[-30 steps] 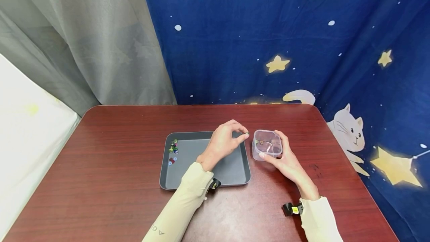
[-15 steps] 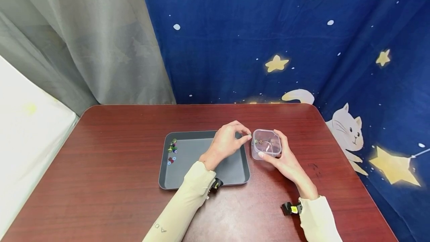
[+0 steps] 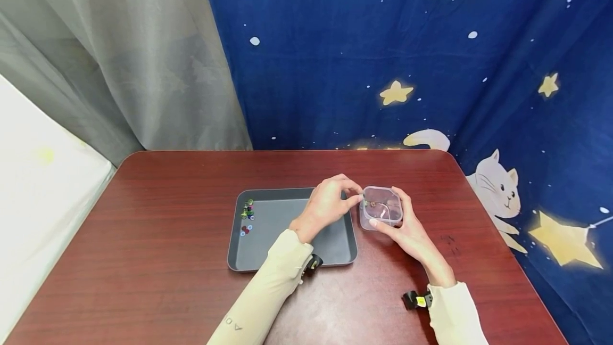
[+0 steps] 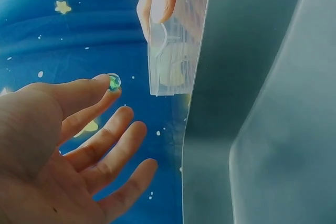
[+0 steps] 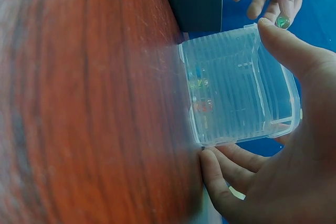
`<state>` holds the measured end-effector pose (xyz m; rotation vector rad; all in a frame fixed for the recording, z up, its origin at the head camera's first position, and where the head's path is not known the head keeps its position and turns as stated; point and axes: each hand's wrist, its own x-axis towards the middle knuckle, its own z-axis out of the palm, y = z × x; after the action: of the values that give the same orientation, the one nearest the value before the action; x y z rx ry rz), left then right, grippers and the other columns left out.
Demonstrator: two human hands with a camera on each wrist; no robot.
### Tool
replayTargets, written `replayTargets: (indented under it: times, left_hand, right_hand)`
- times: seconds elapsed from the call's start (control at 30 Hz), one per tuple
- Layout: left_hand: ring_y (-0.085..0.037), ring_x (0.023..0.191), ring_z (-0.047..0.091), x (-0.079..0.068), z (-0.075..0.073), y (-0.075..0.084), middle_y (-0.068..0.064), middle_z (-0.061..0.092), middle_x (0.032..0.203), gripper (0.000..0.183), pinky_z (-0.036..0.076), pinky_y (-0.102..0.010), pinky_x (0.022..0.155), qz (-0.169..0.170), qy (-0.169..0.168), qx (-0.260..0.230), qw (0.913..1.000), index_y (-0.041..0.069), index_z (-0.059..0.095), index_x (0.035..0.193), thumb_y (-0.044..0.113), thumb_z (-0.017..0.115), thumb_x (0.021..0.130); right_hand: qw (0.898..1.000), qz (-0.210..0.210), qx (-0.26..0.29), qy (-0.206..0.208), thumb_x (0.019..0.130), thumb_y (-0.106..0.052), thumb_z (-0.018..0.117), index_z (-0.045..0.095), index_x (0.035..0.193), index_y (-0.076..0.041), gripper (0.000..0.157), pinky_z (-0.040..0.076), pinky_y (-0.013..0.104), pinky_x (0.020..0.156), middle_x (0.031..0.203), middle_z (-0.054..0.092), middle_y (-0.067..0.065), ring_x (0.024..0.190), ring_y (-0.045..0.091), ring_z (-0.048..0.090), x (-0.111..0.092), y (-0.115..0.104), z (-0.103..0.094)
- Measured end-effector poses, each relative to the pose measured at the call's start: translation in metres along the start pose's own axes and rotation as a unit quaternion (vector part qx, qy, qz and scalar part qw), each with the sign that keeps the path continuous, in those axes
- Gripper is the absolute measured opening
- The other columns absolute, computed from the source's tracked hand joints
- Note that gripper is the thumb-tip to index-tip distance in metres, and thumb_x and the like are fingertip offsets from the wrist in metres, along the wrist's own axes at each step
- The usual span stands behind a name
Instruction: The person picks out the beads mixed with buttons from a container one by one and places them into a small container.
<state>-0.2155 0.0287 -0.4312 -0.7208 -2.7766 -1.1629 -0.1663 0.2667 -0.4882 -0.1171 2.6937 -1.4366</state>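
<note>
My left hand pinches a small clear marble with green inside between thumb and forefinger; its other fingers are spread. That hand is at the left rim of a clear plastic box, with the marble just outside or above the rim. My right hand grips the box from its right side, thumb on the near side and fingers round the far side. The box stands on the table with its top uncovered. A few small coloured pieces lie inside it, greenish and reddish.
A grey rectangular tray lies left of the box, partly under my left arm. Several small round coloured pieces sit along its left side. The table is reddish-brown wood. Blue star-patterned and grey curtains hang behind it.
My left hand has moved right with the marble, from above the tray's right edge to the box's left rim. The right hand and the box have stayed in place.
</note>
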Motion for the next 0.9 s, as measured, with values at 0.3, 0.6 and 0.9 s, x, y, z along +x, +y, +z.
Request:
replayTargets:
  times: [0.3, 0.6, 0.9]
  left_hand:
    - [-0.016, 0.095, 0.075, 0.003, 0.002, 0.005, 0.008, 0.071, 0.097, 0.009, 0.052, -0.026, 0.075, -0.018, -0.014, 0.023, 0.9995, 0.026, 0.080, 0.104, 0.029, 0.077, 0.095]
    - [-0.004, 0.083, 0.068, 0.004, 0.004, 0.010, 0.011, 0.069, 0.092, 0.007, 0.049, -0.022, 0.070, -0.025, -0.021, 0.046, 0.9984, 0.030, 0.081, 0.100, 0.030, 0.078, 0.094]
    - [-0.005, 0.083, 0.067, 0.005, 0.010, 0.012, 0.010, 0.069, 0.091, 0.006, 0.050, -0.024, 0.071, -0.036, -0.034, 0.062, 0.9969, 0.030, 0.080, 0.100, 0.031, 0.077, 0.095]
  right_hand:
    - [1.000, 0.005, -0.004, -0.001, 0.094, -0.035, 0.078, 0.011, 0.164, -0.026, 0.097, 0.048, 0.042, 0.100, 0.154, 0.044, 0.019, 0.130, 0.037, 0.057, 0.000, 0.001, -0.001]
    - [1.000, 0.005, -0.004, 0.003, 0.093, -0.035, 0.079, 0.012, 0.164, -0.025, 0.098, 0.049, 0.032, 0.097, 0.153, 0.045, 0.019, 0.128, 0.036, 0.058, 0.001, 0.001, 0.000]
    - [1.000, 0.004, -0.005, -0.001, 0.094, -0.035, 0.078, 0.010, 0.164, -0.024, 0.098, 0.049, 0.033, 0.097, 0.154, 0.044, 0.020, 0.129, 0.037, 0.057, -0.001, -0.002, 0.000]
